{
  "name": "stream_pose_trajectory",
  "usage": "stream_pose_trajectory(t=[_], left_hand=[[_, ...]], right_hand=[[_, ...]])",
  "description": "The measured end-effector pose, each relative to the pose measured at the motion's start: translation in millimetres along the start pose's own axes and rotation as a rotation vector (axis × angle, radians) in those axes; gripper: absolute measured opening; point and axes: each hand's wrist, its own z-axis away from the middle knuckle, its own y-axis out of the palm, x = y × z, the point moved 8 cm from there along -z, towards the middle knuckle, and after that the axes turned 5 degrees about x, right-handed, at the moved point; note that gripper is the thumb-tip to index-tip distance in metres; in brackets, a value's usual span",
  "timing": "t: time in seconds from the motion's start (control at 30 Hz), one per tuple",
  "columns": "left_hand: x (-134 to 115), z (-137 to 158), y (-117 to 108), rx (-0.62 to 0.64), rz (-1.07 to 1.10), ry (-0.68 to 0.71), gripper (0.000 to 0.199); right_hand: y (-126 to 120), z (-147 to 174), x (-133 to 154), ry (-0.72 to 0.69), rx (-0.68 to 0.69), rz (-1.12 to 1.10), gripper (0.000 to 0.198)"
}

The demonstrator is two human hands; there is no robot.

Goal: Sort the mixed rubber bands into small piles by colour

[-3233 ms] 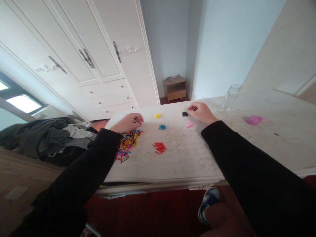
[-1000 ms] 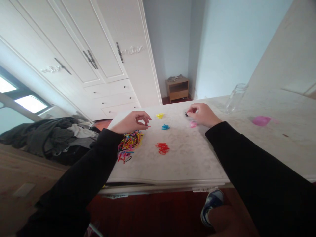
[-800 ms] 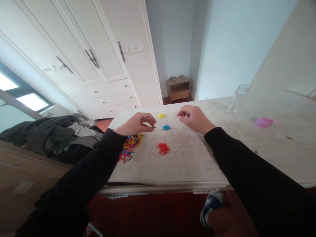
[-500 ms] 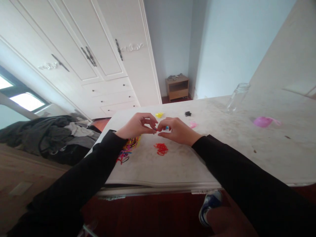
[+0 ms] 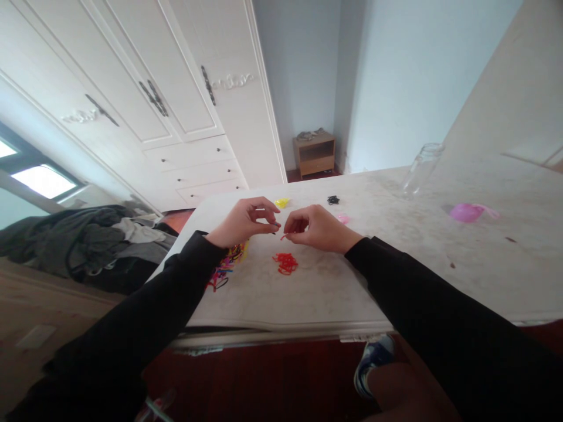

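Observation:
Over the table, my left hand (image 5: 251, 221) pinches one or more small dark bands, with a bluish bit at the fingertips. My right hand (image 5: 320, 228), a short gap away, has thumb and forefinger closed on a red rubber band (image 5: 282, 237), its end hanging out. Just below the hands lies a pile of red rubber bands (image 5: 285, 264). A mixed pile of coloured rubber bands (image 5: 226, 266) lies partly behind my left wrist. Beyond the hands are a small yellow pile (image 5: 282, 203), a black pile (image 5: 333, 200) and a pink pile (image 5: 343, 218), partly hidden.
On the pale table (image 5: 325, 299) a clear glass jar (image 5: 422, 170) stands at the back right. A pink balloon (image 5: 466, 213) lies in front of it. Dark clothes (image 5: 101, 246) are heaped left of the table. A white wardrobe (image 5: 185, 70) stands behind.
My hands have drawn slightly apart. The red band now hangs from my right fingers, where before it was between both hands. The camera view has shifted slightly.

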Motion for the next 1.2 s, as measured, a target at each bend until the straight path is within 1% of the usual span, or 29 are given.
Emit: stream_pose_trajectory(t=[0.1, 0.17, 0.23, 0.3, 0.43, 0.5, 0.57, 0.73, 0.83, 0.93, 1.03, 1.2], left_hand=[[0.2, -0.5, -0.4, -0.014, 0.019, 0.003, 0.042], [0.6, -0.4, 2.7, 0.005, 0.036, -0.014, 0.042], [0.2, -0.1, 6.1, 0.024, 0.058, -0.021, 0.041], [-0.1, 0.4, 8.7, 0.039, 0.082, -0.023, 0.039], [0.9, 1.4, 11.7, 0.058, 0.099, -0.034, 0.039], [0.9, 1.9, 13.8, 0.076, 0.108, -0.041, 0.038], [-0.2, 2.4, 16.1, 0.094, 0.119, -0.045, 0.037], [-1.7, 3.6, 22.7, 0.140, 0.165, -0.071, 0.039], [-2.0, 3.6, 25.5, 0.164, 0.172, -0.067, 0.037], [-0.9, 3.0, 23.3, 0.145, 0.152, -0.056, 0.036], [2.6, 3.2, 21.4, 0.133, 0.152, -0.079, 0.040], [4.6, 3.3, 18.8, 0.109, 0.103, -0.108, 0.042]], right_hand=[[13.2, 1.6, -1.3, 0.028, 0.154, -0.110, 0.004], [22.5, 3.7, -2.2, 0.055, 0.253, -0.169, 0.006], [26.7, 5.2, -3.2, 0.077, 0.292, -0.201, 0.010], [22.5, 4.5, -3.2, 0.074, 0.235, -0.193, 0.015], [1.6, 2.4, 0.1, 0.004, -0.015, -0.103, 0.012], [-4.1, 2.3, 0.7, -0.021, -0.087, -0.049, 0.010], [-5.1, 2.0, 0.7, -0.044, -0.104, -0.016, 0.010], [-1.5, 1.1, 0.8, -0.075, -0.064, -0.001, 0.007], [-1.0, 1.2, 1.8, -0.076, -0.056, 0.009, 0.005], [-5.3, 2.1, 4.3, -0.082, -0.104, 0.039, 0.005], [-12.5, 3.0, 5.0, -0.066, -0.173, 0.065, 0.006], [-27.0, 3.6, -5.9, 0.045, -0.291, 0.148, 0.008]])
